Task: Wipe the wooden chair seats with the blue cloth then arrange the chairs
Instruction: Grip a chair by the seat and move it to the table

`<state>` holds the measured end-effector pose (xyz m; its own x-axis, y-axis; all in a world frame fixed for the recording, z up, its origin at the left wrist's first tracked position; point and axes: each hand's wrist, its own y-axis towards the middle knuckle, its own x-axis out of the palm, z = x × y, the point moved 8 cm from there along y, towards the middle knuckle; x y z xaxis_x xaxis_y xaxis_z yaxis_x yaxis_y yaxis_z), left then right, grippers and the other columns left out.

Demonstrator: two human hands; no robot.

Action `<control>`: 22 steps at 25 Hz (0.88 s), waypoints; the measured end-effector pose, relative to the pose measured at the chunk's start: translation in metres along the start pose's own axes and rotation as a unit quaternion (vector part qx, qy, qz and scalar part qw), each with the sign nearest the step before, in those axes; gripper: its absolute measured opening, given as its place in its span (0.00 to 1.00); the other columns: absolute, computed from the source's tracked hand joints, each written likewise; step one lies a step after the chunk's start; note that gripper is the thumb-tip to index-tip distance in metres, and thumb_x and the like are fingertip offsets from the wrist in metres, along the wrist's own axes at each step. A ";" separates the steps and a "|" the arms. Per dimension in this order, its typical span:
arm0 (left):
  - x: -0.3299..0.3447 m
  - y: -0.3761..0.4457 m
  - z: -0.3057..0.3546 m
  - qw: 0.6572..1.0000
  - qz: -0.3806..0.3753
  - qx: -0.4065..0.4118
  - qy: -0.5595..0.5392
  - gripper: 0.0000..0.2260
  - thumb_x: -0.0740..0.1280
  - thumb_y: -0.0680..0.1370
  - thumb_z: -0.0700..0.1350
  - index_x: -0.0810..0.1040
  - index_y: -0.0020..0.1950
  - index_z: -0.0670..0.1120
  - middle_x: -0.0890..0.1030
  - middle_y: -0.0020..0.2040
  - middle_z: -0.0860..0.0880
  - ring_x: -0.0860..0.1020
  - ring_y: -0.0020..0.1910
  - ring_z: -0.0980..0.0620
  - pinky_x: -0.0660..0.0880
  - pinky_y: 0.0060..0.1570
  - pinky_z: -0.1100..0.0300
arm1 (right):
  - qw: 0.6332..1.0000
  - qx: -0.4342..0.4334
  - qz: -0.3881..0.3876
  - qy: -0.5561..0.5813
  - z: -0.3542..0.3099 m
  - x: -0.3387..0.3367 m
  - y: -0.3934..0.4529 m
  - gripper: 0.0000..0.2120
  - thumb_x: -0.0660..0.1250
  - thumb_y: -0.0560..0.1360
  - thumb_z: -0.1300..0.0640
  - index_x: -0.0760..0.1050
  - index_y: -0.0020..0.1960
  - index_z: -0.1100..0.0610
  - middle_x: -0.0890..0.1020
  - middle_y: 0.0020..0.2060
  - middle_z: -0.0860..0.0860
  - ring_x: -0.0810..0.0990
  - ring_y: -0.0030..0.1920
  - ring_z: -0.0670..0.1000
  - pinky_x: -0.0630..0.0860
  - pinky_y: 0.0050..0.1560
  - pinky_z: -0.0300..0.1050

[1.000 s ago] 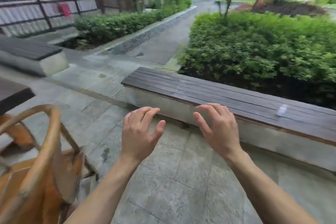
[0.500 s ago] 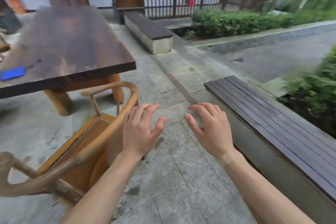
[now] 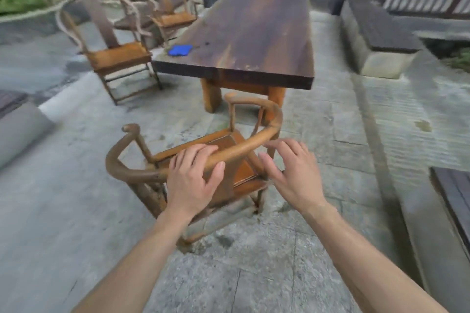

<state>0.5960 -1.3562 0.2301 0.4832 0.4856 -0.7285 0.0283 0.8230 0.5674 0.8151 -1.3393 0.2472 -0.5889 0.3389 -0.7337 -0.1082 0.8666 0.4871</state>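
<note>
Chair (image 3: 236, 152) of smooth curved wood stands centre; left hand (image 3: 192, 180) rests spread-fingered over its round rail, right hand (image 3: 292, 175) spread beside. Blue cloth (image 3: 180, 50) lies crumpled at eleven o'clock on the dark plank table (image 3: 254, 33); edges blurred.

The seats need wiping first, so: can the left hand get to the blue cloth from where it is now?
Probably not without stepping round. The left hand rests on the near chair, while the cloth lies on the table's far left edge, with that chair between.
</note>
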 end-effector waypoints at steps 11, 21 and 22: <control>0.063 -0.070 -0.039 0.987 0.103 -0.073 0.099 0.19 0.57 0.82 0.55 0.81 0.56 0.43 0.83 0.55 0.45 0.80 0.56 0.44 0.75 0.56 0.47 | 0.991 -0.057 -0.082 0.090 0.101 0.106 0.008 0.19 0.57 0.79 0.39 0.79 0.57 0.50 0.81 0.53 0.46 0.78 0.54 0.51 0.75 0.55 0.56; 0.251 -0.192 -0.215 0.975 0.137 -0.020 0.173 0.16 0.59 0.82 0.52 0.81 0.55 0.44 0.83 0.55 0.47 0.80 0.55 0.47 0.76 0.53 0.50 | 0.989 -0.141 -0.025 0.030 0.193 0.356 -0.051 0.19 0.56 0.80 0.45 0.79 0.56 0.54 0.81 0.49 0.50 0.77 0.49 0.55 0.74 0.48 0.52; 0.276 -0.204 -0.242 0.974 0.127 -0.023 0.188 0.16 0.59 0.82 0.53 0.81 0.55 0.44 0.83 0.54 0.47 0.80 0.54 0.46 0.76 0.52 0.50 | 0.988 -0.153 -0.017 0.019 0.206 0.384 -0.057 0.18 0.56 0.80 0.45 0.79 0.57 0.55 0.81 0.49 0.50 0.77 0.49 0.56 0.74 0.48 0.53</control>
<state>0.5121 -1.3186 -0.1796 0.1153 0.7413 -0.6612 -0.0930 0.6707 0.7358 0.7604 -1.1827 -0.1600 -0.6092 0.2931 -0.7369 -0.3620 0.7240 0.5872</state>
